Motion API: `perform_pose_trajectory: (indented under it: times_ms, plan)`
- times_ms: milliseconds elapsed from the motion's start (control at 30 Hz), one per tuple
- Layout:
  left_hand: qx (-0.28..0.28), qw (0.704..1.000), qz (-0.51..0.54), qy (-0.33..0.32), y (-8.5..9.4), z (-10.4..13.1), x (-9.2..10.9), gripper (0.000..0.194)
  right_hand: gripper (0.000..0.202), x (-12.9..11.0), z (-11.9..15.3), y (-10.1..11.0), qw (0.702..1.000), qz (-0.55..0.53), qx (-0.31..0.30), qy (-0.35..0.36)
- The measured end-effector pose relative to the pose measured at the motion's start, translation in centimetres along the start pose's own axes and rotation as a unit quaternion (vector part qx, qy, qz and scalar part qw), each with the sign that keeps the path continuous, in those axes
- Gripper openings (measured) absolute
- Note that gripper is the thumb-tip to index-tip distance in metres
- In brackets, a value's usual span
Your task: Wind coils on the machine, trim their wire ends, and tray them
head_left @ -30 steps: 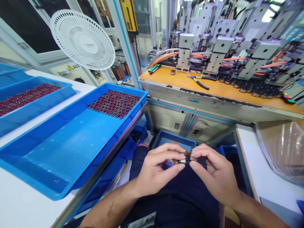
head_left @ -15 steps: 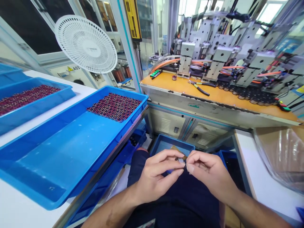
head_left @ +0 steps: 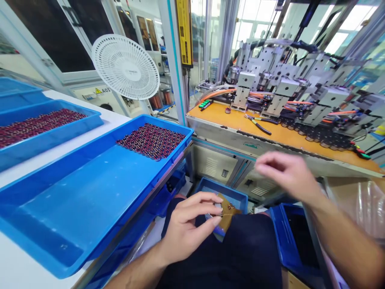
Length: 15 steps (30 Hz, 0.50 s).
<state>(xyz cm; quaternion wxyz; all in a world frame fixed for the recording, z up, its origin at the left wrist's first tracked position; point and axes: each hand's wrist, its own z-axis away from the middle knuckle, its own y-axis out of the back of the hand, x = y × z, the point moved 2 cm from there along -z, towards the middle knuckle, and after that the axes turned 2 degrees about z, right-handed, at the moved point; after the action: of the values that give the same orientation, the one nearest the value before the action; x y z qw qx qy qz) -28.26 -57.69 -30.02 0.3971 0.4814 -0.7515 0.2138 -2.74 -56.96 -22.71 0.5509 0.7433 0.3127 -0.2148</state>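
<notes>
My left hand (head_left: 189,224) is closed over my lap, thumb and fingers pinching a small silvery cylindrical part (head_left: 218,206). The fingers hide most of that part. My right hand (head_left: 285,172) is raised apart from it, in front of the orange workbench's edge. Its fingers are curled and smeared by motion, so I cannot see whether anything is between them. Below and beyond my left hand is a piece of brown cardboard (head_left: 227,208) with several small copper-coloured bits (head_left: 231,206) on it.
A long blue tray (head_left: 90,176) at left holds many small dark-red wound parts (head_left: 152,140). On the orange bench (head_left: 224,116) are pliers (head_left: 258,123), a row of dark cylindrical parts (head_left: 315,134) and a machine (head_left: 279,92). A white fan (head_left: 126,68) stands behind the tray. A blue bin (head_left: 288,237) is at right.
My right hand has left my left hand and moved up and right toward the bench. My left hand keeps hold of the small part, slightly further left. The camera view has shifted.
</notes>
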Motion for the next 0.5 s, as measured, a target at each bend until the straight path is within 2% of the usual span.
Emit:
perform_pose_trajectory:
  times_ms: [67,100,133,233,367,500]
  plan:
    - [0.029,0.999,0.011,0.014,0.4,-0.1,-0.1,0.025,0.023,2.4,-4.9,2.3,0.984,0.139,0.101,0.044]
    - [0.044,0.999,0.015,0.021,0.6,-0.1,-0.1,0.024,0.03,3.7,-7.3,3.1,0.966,0.224,0.121,0.04]
    - [0.056,0.998,0.017,0.028,0.7,-0.1,-0.1,0.024,0.039,5.0,-9.4,3.5,0.947,0.301,0.107,0.028]
    - [0.081,0.996,0.018,0.037,1.1,0.0,0.0,0.022,0.043,7.8,-13.9,3.6,0.932,0.358,0.062,0.017]
    - [0.102,0.994,0.008,0.032,2.2,0.1,0.1,0.021,0.059,9.5,-15.9,3.1,0.923,0.384,0.007,0.026]
    - [0.119,0.992,-0.001,0.039,2.9,0.1,0.0,0.017,0.063,10.3,-16.1,3.4,0.922,0.383,0.024,0.045]
